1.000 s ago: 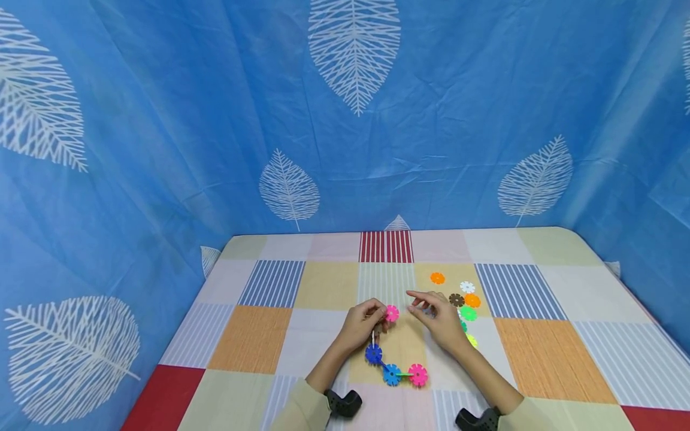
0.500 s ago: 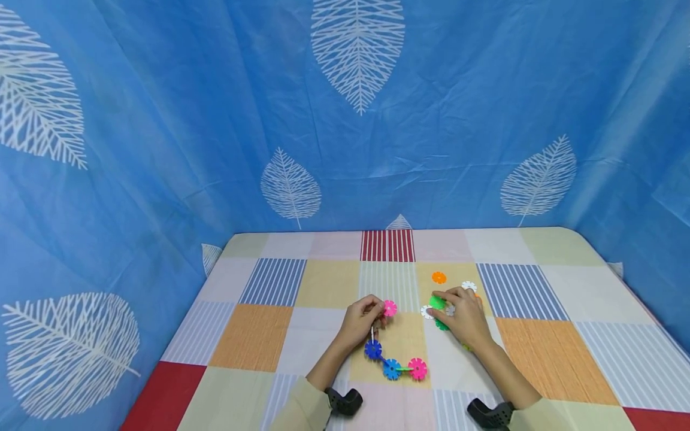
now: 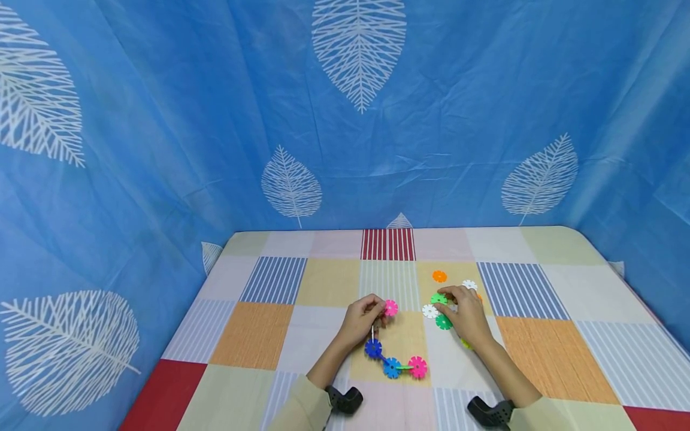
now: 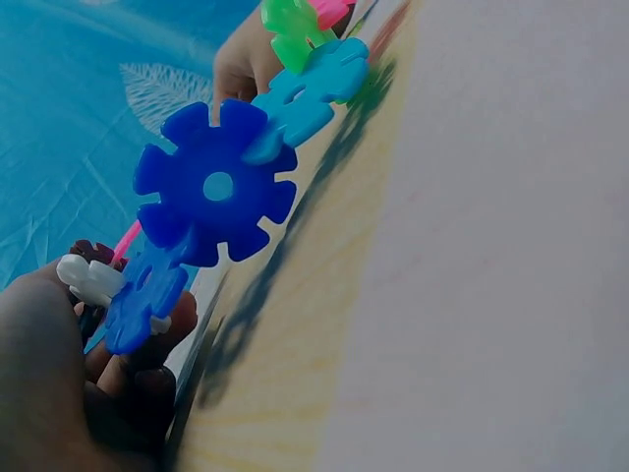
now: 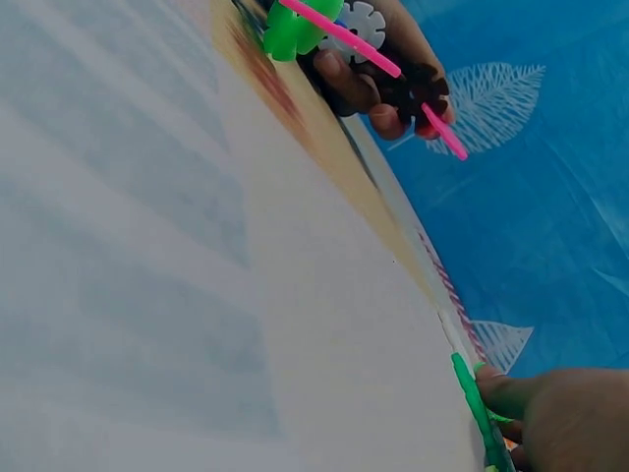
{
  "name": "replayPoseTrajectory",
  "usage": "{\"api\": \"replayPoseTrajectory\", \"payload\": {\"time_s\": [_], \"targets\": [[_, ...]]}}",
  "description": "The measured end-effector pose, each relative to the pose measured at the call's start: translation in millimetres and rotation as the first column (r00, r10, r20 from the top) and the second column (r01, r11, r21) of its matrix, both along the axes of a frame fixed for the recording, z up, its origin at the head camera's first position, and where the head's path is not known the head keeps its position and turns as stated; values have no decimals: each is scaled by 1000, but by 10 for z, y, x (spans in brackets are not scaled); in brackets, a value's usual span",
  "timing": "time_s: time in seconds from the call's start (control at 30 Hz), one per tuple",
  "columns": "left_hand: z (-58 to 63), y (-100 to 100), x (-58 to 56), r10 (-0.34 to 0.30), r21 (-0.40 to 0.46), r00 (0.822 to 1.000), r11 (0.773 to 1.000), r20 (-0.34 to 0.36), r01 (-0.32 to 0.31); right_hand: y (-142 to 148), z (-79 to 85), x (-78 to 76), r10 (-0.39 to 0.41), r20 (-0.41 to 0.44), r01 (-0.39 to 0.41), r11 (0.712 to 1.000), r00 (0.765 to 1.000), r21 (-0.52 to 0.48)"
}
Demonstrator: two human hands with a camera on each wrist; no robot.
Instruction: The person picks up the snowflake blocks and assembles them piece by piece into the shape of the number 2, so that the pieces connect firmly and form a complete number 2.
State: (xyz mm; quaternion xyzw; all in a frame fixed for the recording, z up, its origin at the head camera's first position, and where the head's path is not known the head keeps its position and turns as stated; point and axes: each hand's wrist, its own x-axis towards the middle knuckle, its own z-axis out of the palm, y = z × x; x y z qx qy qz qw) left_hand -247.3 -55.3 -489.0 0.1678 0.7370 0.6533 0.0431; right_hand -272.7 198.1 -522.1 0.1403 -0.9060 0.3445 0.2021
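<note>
My left hand (image 3: 357, 321) pinches one end of a chain of notched plastic interlocking discs. A pink disc (image 3: 390, 307) stands at its fingertips; white and brown discs show beside its fingers in the wrist views. From there the chain hangs through a dark blue disc (image 4: 216, 182) and a light blue disc (image 3: 392, 367) to another pink disc (image 3: 417, 367). Over the loose discs, my right hand (image 3: 468, 315) has thumb and index finger together at the edge of a light green disc (image 3: 438, 298). A white disc (image 3: 430, 311) and a darker green disc (image 3: 444, 322) lie beside its thumb.
Beyond the right hand lie an orange disc (image 3: 439, 276) and a white disc, with more discs partly hidden under that hand. A yellow-green disc (image 3: 466, 344) peeks out below it. The patchwork tablecloth (image 3: 318, 287) meets a blue leaf-print curtain (image 3: 453, 120).
My right hand has moved right, away from the chain and onto the loose discs, its thumb and index finger closing at the light green disc. The left hand stays nearly still with the chain.
</note>
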Motion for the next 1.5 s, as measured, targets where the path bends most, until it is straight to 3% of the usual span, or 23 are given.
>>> {"api": "replayPoseTrajectory", "payload": {"time_s": [0.13,0.3,0.43,0.57,0.7,1.0,1.27,1.5], "targets": [[8,-1,4,-5,-9,1000,1000,-7,5,-46,28,23,48,1,-47,981,999,-186],[9,-5,4,-19,-7,1000,1000,5,19,-217,87,98,199,4,-178,890,980,-421],[8,-2,-1,-36,3,999,999,15,36,-388,152,178,286,35,-238,853,958,-465],[15,1,-2,-43,7,999,999,7,43,-516,298,290,344,49,-285,843,938,-456],[26,-1,3,-51,5,999,999,5,51,-580,399,362,346,25,-304,855,938,-420],[19,0,2,-49,0,998,999,26,49,-549,85,221,278,-24,-268,893,960,-361],[1,-2,-8,-68,4,998,998,15,68,-546,73,214,253,-112,-275,917,961,-289],[-243,1,-128,-68,1,997,998,29,68,-542,55,209,256,-171,-295,919,951,-263]]}}
